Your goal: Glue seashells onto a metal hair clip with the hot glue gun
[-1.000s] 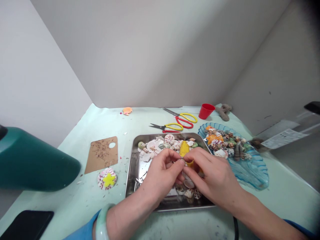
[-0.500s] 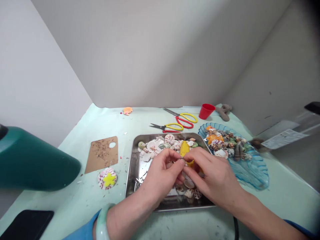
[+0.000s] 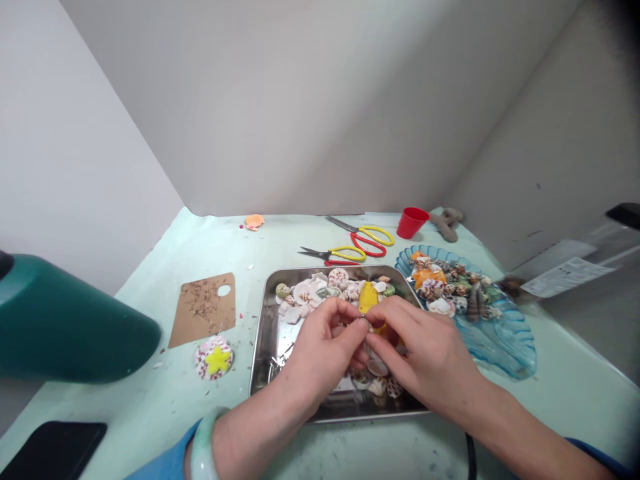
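Observation:
Over a metal tray (image 3: pixel 256 347), my left hand (image 3: pixel 327 347) and my right hand (image 3: pixel 417 347) meet fingertip to fingertip. Both are closed in a pinch around something tiny; a small glint shows between the fingers, but its kind cannot be made out. Beneath and behind the hands lie seashells (image 3: pixel 313 291) of several sizes, pale, spotted and striped. A yellow lump (image 3: pixel 369 295) sits among them just beyond my fingertips. Small metal pieces (image 3: pixel 274 369) rest at the tray's left side, partly hidden by my left wrist.
Left of the tray are a brown card (image 3: pixel 205 310), a shell with a yellow flower (image 3: pixel 216 359), a green bottle (image 3: pixel 75 327) and a black flat object (image 3: pixel 55 450). Behind it lie two scissors (image 3: pixel 330 253) and a red cup (image 3: pixel 413 222). A blue dish (image 3: pixel 520 333) of shells stands right.
My hands keep nearly the same pinch over the tray. The whole view has shifted very slightly; nothing else has visibly moved.

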`<state>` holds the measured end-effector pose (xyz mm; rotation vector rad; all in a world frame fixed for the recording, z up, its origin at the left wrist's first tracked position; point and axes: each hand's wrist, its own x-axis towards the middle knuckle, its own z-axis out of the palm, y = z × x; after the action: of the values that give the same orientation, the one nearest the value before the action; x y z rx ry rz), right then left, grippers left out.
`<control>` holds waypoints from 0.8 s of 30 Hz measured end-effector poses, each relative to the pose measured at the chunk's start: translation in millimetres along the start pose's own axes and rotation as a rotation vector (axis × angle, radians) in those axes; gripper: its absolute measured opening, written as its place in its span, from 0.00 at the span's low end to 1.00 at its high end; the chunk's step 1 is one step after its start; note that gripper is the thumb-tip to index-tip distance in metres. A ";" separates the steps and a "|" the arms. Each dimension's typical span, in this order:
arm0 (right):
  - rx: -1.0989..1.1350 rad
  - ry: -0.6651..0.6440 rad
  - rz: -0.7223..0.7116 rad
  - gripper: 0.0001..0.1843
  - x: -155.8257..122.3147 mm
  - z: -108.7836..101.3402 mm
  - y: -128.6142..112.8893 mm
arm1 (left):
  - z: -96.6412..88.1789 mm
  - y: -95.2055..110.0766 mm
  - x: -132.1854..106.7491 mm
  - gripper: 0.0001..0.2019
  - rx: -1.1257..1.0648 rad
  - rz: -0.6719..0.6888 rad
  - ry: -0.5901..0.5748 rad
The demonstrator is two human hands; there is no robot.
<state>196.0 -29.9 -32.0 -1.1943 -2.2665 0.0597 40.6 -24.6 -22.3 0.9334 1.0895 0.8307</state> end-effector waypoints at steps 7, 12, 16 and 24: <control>0.002 0.002 0.005 0.01 2.4 0.1 -0.7 | -0.1 0.7 -0.2 0.06 0.000 -0.005 0.005; 0.009 0.001 0.005 0.02 2.3 -0.6 -0.6 | 0.7 1.0 -0.4 0.06 0.004 -0.004 0.006; 0.001 -0.015 0.019 0.02 0.6 0.4 0.1 | 0.1 -0.2 0.1 0.07 0.005 0.002 0.003; 0.005 -0.009 0.011 0.02 0.3 0.5 -0.3 | -0.1 1.4 -1.0 0.08 -0.002 0.014 -0.007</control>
<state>195.3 -29.7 -32.2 -1.2059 -2.2668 0.0749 40.1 -25.0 -20.7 0.9422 1.0773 0.8391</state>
